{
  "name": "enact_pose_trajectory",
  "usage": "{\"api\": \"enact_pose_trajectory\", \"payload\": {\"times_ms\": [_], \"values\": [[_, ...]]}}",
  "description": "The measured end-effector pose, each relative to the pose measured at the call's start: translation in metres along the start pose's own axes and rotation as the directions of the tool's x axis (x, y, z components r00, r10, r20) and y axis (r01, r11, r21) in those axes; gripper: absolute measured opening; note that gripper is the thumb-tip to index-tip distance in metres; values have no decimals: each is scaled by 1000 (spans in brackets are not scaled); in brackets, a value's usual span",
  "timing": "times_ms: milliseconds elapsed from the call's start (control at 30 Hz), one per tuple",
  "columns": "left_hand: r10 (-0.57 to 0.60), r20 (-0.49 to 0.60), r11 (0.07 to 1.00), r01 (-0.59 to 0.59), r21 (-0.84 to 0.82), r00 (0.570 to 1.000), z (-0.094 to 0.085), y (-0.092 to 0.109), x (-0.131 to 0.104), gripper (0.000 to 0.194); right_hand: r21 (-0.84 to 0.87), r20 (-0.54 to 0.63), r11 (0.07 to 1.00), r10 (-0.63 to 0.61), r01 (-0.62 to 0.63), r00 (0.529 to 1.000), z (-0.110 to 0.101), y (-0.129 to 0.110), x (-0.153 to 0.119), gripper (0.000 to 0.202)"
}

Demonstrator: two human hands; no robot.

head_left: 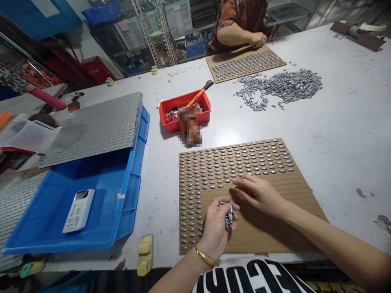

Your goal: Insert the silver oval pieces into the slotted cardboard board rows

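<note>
My left hand [217, 224] is cupped palm up over the lower part of a cardboard sheet [259, 219], with a heap of small silver oval pieces [229, 215] in it. The thumb lies across the heap. Rows of the same pieces stand on the sheet along its top and left side. My right hand [258, 193] is just above the sheet, its fingertips drawn together at the right end of a shorter row. Whatever may be between those fingertips is hidden.
A red bin [185, 110] with an orange-handled tool [198, 94] stands beyond the sheet. Loose silver pieces [284, 87] lie in a pile. Across the table, a co-worker's hand [258, 39] is over another filled board [247, 65]. To the left are a blue crate [122, 211] and a stacked panel [97, 126].
</note>
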State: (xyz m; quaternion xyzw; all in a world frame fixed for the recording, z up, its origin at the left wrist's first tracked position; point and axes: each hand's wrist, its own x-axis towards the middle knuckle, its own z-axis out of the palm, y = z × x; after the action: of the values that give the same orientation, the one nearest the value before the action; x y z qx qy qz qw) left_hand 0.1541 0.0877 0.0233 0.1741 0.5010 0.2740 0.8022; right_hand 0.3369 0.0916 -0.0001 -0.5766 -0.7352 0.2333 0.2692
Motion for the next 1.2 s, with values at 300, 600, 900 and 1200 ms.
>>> {"api": "enact_pose_trajectory", "payload": {"times_ms": [300, 600, 900, 1200], "values": [[32, -7, 997, -32, 73, 999, 2, -9, 1, 26, 395, 215, 892, 145, -222, 966, -6, -33, -12, 12], [8, 96, 998, -14, 64, 995, 1, -7, -1, 27, 497, 102, 830, 234, -254, 967, -4, -30, -20, 20], [37, 68, 984, -48, 169, 997, -3, -10, 3, 28, 642, 335, 644, 253, -416, 908, -3, -26, -25, 19], [28, -48, 997, -25, 70, 998, -3, -4, 2, 23, 149, -56, 989, 2, 6, 998, 17, 0, -12, 19]]}}
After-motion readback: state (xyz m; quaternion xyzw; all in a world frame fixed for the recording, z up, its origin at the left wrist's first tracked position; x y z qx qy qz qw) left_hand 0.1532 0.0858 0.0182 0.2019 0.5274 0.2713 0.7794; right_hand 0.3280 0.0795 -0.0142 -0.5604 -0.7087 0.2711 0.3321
